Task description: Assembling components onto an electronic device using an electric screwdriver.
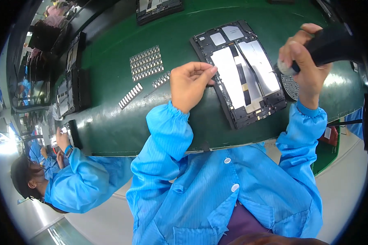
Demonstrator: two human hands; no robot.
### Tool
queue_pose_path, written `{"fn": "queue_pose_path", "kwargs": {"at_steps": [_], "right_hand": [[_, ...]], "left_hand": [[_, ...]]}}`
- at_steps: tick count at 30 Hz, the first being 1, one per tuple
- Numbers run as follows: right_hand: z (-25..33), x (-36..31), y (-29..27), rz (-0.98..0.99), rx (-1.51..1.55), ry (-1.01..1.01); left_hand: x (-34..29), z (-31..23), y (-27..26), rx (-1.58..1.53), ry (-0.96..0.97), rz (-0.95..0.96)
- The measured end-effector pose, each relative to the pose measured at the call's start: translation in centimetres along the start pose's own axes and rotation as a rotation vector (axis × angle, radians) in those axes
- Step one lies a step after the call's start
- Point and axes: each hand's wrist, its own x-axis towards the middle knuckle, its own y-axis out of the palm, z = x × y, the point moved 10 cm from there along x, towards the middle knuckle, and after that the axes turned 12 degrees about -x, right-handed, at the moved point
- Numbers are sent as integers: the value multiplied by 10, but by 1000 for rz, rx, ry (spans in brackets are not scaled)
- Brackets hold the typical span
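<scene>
Fingertips of the left hand (189, 83) pinch the opened black tablet chassis (239, 73) edge on the green mat; right hand (304, 57) grips a black electric screwdriver (329, 45) — a slip could gouge the silver panels.

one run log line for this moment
left hand: fingertips on opened tablet edge | right hand: grips black power screwdriver, tip over tablet
</scene>
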Motion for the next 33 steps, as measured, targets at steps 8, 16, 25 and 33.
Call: {"fn": "queue_pose_path", "kwargs": {"at_steps": [8, 16, 25, 33], "right_hand": [[9, 17, 67, 184, -5, -95], [10, 23, 118, 220, 657, -745], [-30, 17, 134, 199, 222, 245], [-34, 17, 132, 185, 120, 221]], "left_hand": [[22, 0, -7, 203, 215, -42], [23, 11, -6, 147, 162, -67], [24, 15, -7, 39, -38, 41], [28, 17, -5, 48, -173, 65]]}}
